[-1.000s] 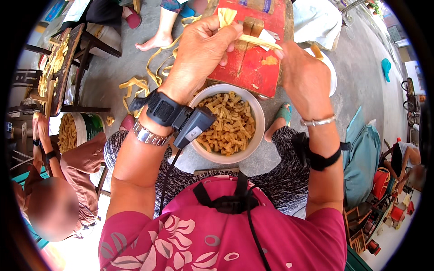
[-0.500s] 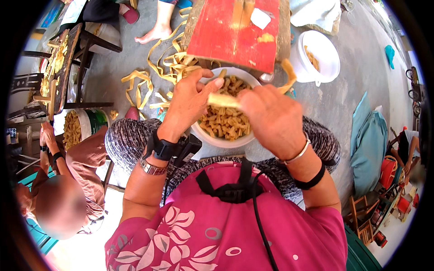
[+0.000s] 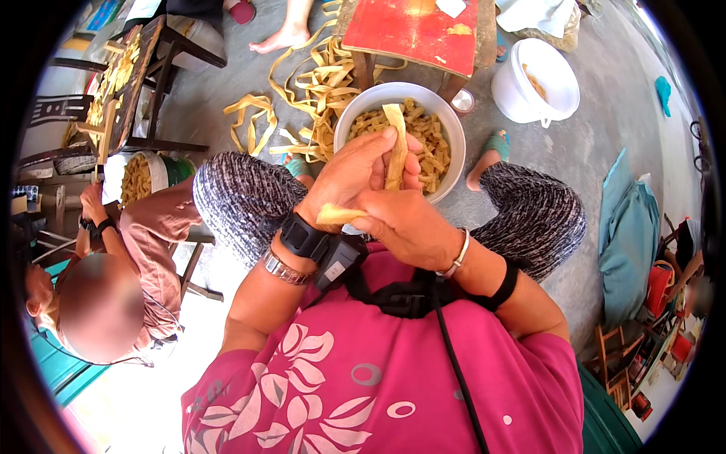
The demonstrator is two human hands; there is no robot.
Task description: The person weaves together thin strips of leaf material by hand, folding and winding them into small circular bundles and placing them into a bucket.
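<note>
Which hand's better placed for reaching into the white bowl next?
Left, likely. The left hand is farther forward, overlapping the white bowl in view; the right hand sits closer to the pink shirt. Both are holding yellow strip, so neither is free.

Magenta floral shirt (image 3: 393, 354) — speckled trousers (image 3: 533, 219), silver bangle (image 3: 460, 253), linked metal wristband (image 3: 289, 271), black cable (image 3: 457, 371)

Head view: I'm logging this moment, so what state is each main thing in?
Yellow strip: gripped
Left hand: closed on strip
Right hand: closed on strip
White basin: uncovered, holding yellow pieces
White bucket: uncovered
Loose strips: heaped, tangled
Red table: upright, scuffed
</note>
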